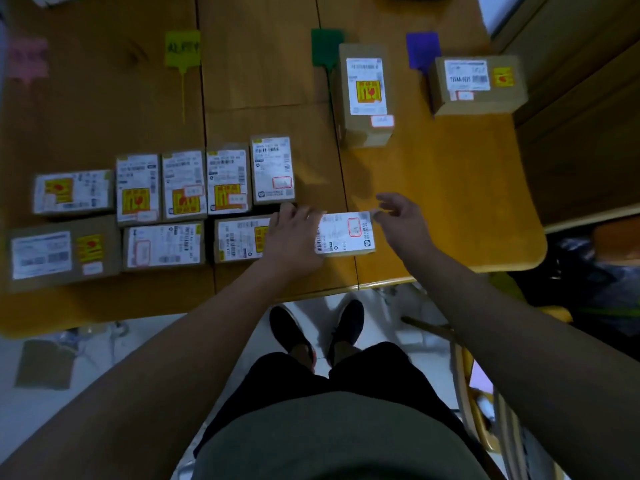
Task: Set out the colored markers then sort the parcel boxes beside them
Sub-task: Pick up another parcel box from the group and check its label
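Colored markers lie along the far side of the table: pink (pixel 26 58), yellow-green (pixel 182 46), green (pixel 326 46) and blue (pixel 422 50). One parcel box (pixel 366 93) stands beside the green marker, another (pixel 478 83) beside the blue one. Several labelled boxes (pixel 183 185) sit in two rows at the near left. My left hand (pixel 294 237) rests on the left end of a small white-labelled box (pixel 346 233). My right hand (pixel 401 216) hovers at that box's right end, fingers spread; whether it touches the box is unclear.
The wooden table (pixel 450 188) has a rounded near-right corner and a front edge just below the held box. My legs and shoes stand on the pale floor below. A chair (pixel 485 375) stands at the right.
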Tool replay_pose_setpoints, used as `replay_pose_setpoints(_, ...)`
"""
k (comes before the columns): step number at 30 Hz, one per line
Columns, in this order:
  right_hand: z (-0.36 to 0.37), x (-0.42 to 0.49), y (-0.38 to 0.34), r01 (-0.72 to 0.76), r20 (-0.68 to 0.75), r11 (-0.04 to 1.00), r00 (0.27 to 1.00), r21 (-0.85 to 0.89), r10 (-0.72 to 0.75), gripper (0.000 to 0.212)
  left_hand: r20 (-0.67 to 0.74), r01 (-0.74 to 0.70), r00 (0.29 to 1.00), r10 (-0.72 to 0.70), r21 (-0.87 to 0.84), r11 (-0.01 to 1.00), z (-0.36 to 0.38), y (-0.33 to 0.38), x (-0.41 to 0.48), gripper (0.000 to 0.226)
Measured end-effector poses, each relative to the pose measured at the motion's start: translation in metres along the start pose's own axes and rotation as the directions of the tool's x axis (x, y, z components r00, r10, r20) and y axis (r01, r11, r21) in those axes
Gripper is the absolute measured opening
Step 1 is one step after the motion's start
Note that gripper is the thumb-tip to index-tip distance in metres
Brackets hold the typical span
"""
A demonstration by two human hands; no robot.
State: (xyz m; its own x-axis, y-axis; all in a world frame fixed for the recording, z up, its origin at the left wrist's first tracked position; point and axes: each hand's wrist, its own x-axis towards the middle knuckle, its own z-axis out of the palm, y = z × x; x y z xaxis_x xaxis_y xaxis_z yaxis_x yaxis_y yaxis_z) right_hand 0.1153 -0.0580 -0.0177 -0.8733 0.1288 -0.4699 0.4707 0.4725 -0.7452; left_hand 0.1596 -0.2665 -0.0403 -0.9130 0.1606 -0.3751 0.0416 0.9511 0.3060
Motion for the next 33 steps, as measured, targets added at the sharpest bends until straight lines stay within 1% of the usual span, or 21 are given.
replay_pose_setpoints(2,-0.011,0.006,-0.002,0.014,0.053,0.999,0.998,0.036,-0.016,0.047,-0.051,-0.029,0.998,0.025,-0.075,0.997,-0.015,0.004,-0.001,0.097)
replay_pose_setpoints(4,-0.024,0.01,-0.015,-0.012,0.129,0.988,0.992,0.153,-0.008,0.049,-0.16,-0.057,0.986,0.037,-0.123,0.991,-0.038,0.006,-0.002,0.097)
replay_pose_setpoints(6,-0.035,0.009,-0.034,-0.05,0.235,0.958,0.972,0.284,-0.019,0.043,-0.221,-0.081,0.974,0.054,-0.117,0.99,-0.064,0.006,-0.003,0.097)
replay_pose_setpoints(8,-0.045,0.007,-0.057,-0.033,0.299,0.934,0.951,0.356,-0.081,0.038,-0.269,-0.105,0.96,0.073,-0.107,0.989,-0.092,0.004,-0.002,0.093)
replay_pose_setpoints(9,-0.049,0.005,-0.068,-0.025,0.325,0.917,0.939,0.397,-0.115,0.04,-0.32,-0.108,0.946,0.054,-0.154,0.982,-0.106,0.004,0.0,0.087)
replay_pose_setpoints(10,-0.051,0.003,-0.079,-0.032,0.352,0.895,0.925,0.445,-0.143,0.044,-0.384,-0.102,0.923,-0.003,-0.254,0.962,-0.12,0.005,0.002,0.082)
replay_pose_setpoints(11,-0.053,0.001,-0.09,-0.05,0.38,0.867,0.91,0.495,-0.164,0.049,-0.435,-0.088,0.894,-0.108,-0.406,0.91,-0.134,0.006,0.004,0.079)
replay_pose_setpoints(12,-0.055,-0.001,-0.102,-0.072,0.403,0.836,0.896,0.544,-0.185,0.054,-0.435,-0.064,0.866,-0.246,-0.585,0.809,-0.148,0.006,0.004,0.077)
replay_pose_setpoints(13,-0.055,-0.003,-0.112,-0.092,0.423,0.805,0.882,0.586,-0.207,0.058,-0.373,-0.04,0.851,-0.371,-0.749,0.661,-0.161,0.008,0.004,0.071)
replay_pose_setpoints(14,-0.054,-0.005,-0.123,-0.106,0.442,0.779,0.867,0.617,-0.232,0.061,-0.266,-0.018,0.859,-0.437,-0.87,0.493,-0.173,0.01,0.002,0.06)
replay_pose_setpoints(15,-0.053,-0.007,-0.133,-0.109,0.462,0.764,0.847,0.636,-0.264,0.064,-0.15,-0.001,0.893,-0.424,-0.944,0.331,-0.183,0.011,-0.001,0.046)
replay_pose_setpoints(16,-0.052,-0.009,-0.143,-0.109,0.485,0.755,0.822,0.646,-0.297,0.067,-0.076,-0.004,0.929,-0.362,-0.981,0.196,-0.19,0.013,-0.005,0.039)
replay_pose_setpoints(17,-0.05,-0.011,-0.152,-0.109,0.51,0.751,0.795,0.651,-0.327,0.068,-0.068,-0.035,0.949,-0.306,-0.993,0.112,-0.197,0.015,-0.009,0.037)
replay_pose_setpoints(18,-0.048,-0.014,-0.16,-0.108,0.53,0.749,0.771,0.654,-0.352,0.069,-0.1,-0.081,0.953,-0.287,-0.994,0.076,-0.201,0.015,-0.012,0.037)
replay_pose_setpoints(19,-0.046,-0.017,-0.166,-0.099,0.545,0.753,0.751,0.65,-0.372,0.069,-0.144,-0.13,0.944,-0.298,-0.989,0.067,-0.206,0.015,-0.014,0.038)
replay_pose_setpoints(21,-0.042,-0.021,-0.176,-0.047,0.56,0.785,0.727,0.618,-0.398,0.07,-0.211,-0.191,0.915,-0.343,-0.977,0.092,-0.212,0.014,-0.016,0.04)
replay_pose_setpoints(23,-0.039,-0.024,-0.182,0.004,0.566,0.817,0.719,0.577,-0.404,0.071,-0.233,-0.204,0.897,-0.377,-0.972,0.115,-0.216,0.013,-0.018,0.039)
replay_pose_setpoints(25,-0.036,-0.025,-0.183,0.018,0.573,0.827,0.713,0.562,-0.405,0.072,-0.245,-0.206,0.886,-0.394,-0.969,0.138,-0.217,0.011,-0.019,0.04)
replay_pose_setpoints(27,-0.034,-0.024,-0.183,0.019,0.575,0.827,0.709,0.562,-0.408,0.072,-0.244,-0.207,0.888,-0.389,-0.969,0.135,-0.217,0.01,-0.022,0.041)
replay_pose_setpoints(30,-0.032,-0.023,-0.182,0.017,0.572,0.829,0.716,0.559,-0.401,0.074,-0.245,-0.206,0.892,-0.38,-0.968,0.141,-0.215,0.009,-0.025,0.041)
replay_pose_setpoints(33,-0.031,-0.022,-0.18,0.024,0.546,0.837,0.748,0.547,-0.378,0.075,-0.259,-0.219,0.894,-0.365,-0.964,0.149,-0.21,0.01,-0.025,0.039)
